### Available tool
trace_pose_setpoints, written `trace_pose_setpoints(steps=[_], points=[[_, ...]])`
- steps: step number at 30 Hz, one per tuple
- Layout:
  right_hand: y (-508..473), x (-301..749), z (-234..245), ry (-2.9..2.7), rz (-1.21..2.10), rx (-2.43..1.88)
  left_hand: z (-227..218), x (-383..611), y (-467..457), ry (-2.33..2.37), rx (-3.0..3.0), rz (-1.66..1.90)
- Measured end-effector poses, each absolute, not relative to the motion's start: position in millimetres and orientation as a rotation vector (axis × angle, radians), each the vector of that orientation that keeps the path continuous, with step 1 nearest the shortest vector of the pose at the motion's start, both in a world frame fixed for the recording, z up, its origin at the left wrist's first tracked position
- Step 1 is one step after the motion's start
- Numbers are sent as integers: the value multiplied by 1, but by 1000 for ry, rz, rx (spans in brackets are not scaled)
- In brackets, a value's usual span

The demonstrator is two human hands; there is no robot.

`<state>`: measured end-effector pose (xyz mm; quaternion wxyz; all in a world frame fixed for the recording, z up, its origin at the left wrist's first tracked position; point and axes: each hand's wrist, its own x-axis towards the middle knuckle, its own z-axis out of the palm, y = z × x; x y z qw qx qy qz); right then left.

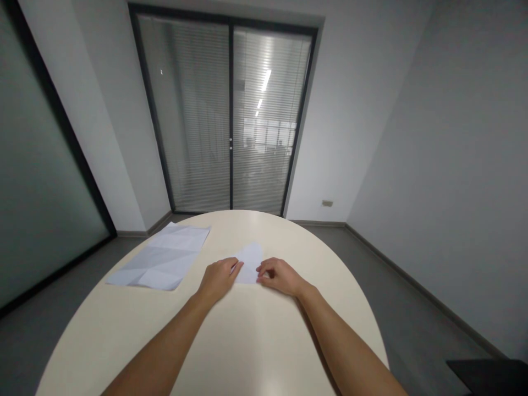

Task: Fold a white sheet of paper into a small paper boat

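Note:
A small piece of white folded paper point(249, 263) lies on the table between my two hands. It narrows toward its far end, and its near edge looks straight. My left hand point(219, 279) grips its left edge, thumb on top and fingers curled at the side. At the right edge, my right hand point(281, 276) has thumb and fingertips bent together in a pinch on the paper. Farther left, a large creased sheet of paper point(165, 257) rests with fold lines across it and slightly raised corners.
A round cream table point(231, 346) carries both papers. Beyond it stands a dark-framed glass door point(231, 110) with blinds. A dark flat object point(490, 377) juts in at the lower right, and grey floor surrounds the table.

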<state>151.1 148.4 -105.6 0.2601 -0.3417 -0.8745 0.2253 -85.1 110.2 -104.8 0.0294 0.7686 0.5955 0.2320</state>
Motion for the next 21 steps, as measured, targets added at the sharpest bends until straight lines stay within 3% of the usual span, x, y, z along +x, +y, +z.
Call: trace_pose_setpoints(steps=[9, 21], points=[[147, 153, -107, -2359, 593, -1004, -125, -92, 123, 1695, 2456, 889], [151, 155, -115, -2443, 492, -929, -107, -72, 106, 1585, 2639, 619]])
